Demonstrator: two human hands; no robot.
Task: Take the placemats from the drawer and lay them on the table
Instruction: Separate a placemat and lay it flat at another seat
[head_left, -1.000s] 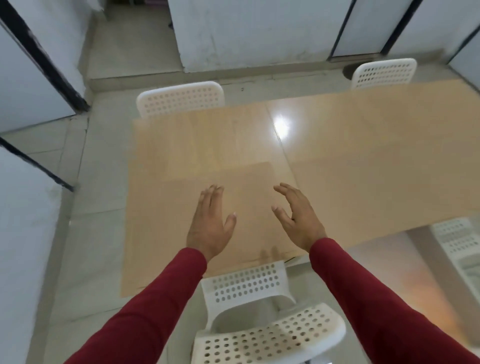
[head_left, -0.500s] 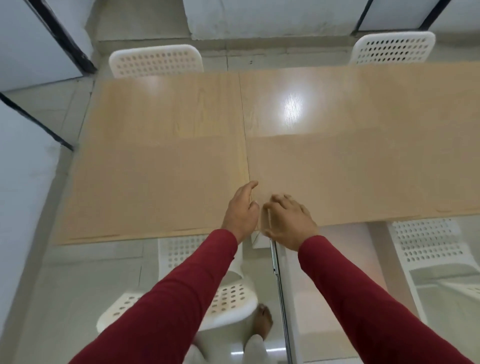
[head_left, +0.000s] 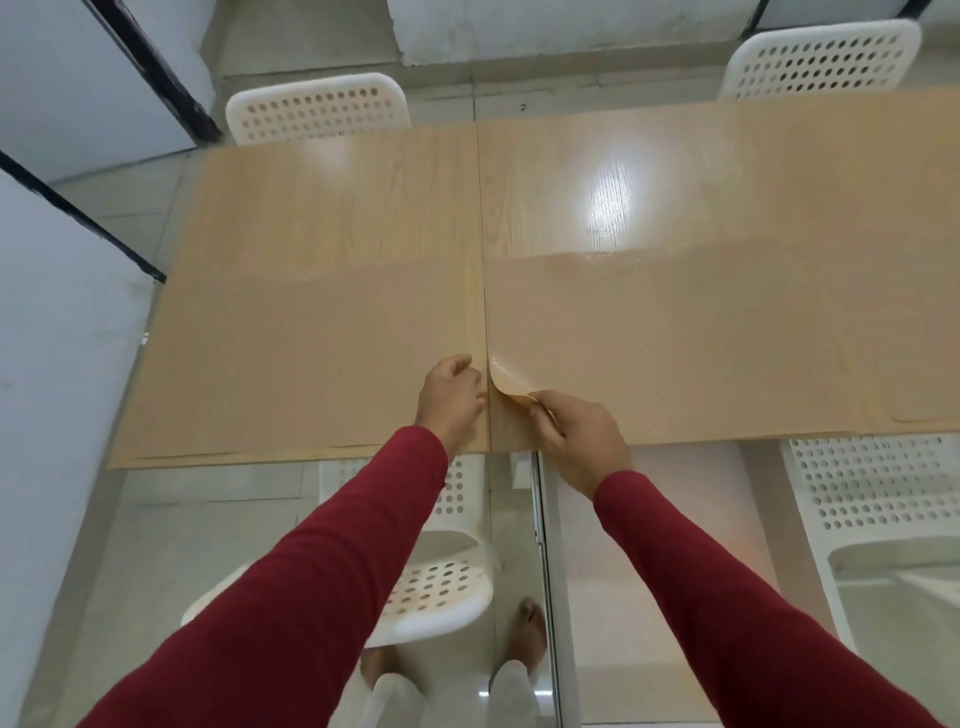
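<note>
Two tan placemats lie side by side on the near half of the wooden table (head_left: 395, 197). The left placemat (head_left: 311, 353) lies flat. The right placemat (head_left: 675, 343) has its near left corner curled up, and my right hand (head_left: 576, 441) pinches that corner. My left hand (head_left: 452, 402) rests on the left placemat's right edge beside the table seam, fingers curled, gripping nothing that I can see. A third tan mat (head_left: 930, 364) shows at the far right edge.
White perforated chairs stand on the far side, one at the left (head_left: 317, 106) and one at the right (head_left: 821, 57). On my side, one chair (head_left: 436, 587) is tucked under the table and another (head_left: 883, 499) stands at the right. A white partition (head_left: 52, 364) runs along the left.
The view has swung right to the seam between the table halves. Both hands came off the left mat's middle to its right edge. My right hand has lifted the right placemat's corner.
</note>
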